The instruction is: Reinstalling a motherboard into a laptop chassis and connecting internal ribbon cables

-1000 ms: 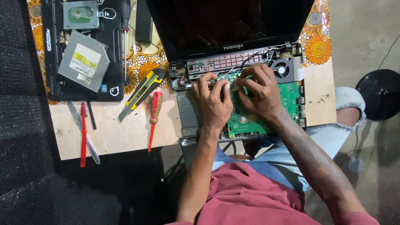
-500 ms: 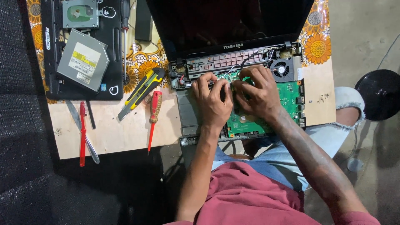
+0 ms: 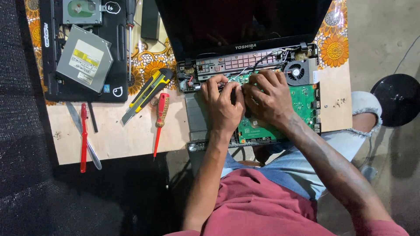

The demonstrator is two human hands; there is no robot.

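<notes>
You are pressing your left hand (image 3: 224, 107) and right hand (image 3: 272, 99), fingers curled narrow and knuckles nearly touching, onto the glossy green motherboard (image 3: 302, 102) of the opened laptop (image 3: 245, 57); whether they are pinching anything I cannot tell. The round black cooling fan (image 3: 296, 72) is sitting at your right hand's one o'clock. At nine o'clock, a red-handled screwdriver (image 3: 160, 118) and yellow utility knife (image 3: 148, 94) are lying on the pale wooden table (image 3: 127, 140).

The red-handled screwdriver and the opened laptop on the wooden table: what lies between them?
In the head view, only bare table top lies between the red-handled screwdriver and the grey base of the opened laptop; nothing else sits in that narrow strip.
</notes>
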